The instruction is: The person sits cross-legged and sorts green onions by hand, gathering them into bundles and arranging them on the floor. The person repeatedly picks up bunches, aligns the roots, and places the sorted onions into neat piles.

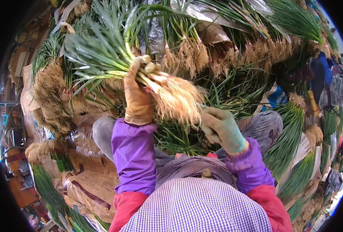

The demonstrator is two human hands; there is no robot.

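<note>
My left hand [138,95], in an orange-brown glove, grips a bunch of leafy onion or green garlic plants [152,79] by the pale lower stems. Long green leaves [102,46] fan out to the upper left, partly blurred. Tan stringy roots [178,100] spread from the other end towards my right hand [223,129]. That hand wears a pale green glove and has curled fingers at the root tips. Whether it pinches roots or holds a small tool is hidden by the fingers and blur. Loose green leaves [180,137] lie below the bunch, between my knees.
Rooted bunches [189,52] line the far side, with silvery plastic sheeting [203,11] among them. More bunches stand at the left [49,81] and right [290,133]. A brown printed sack [91,188] lies at the lower left. Another person's clothed body [333,84] shows at the right.
</note>
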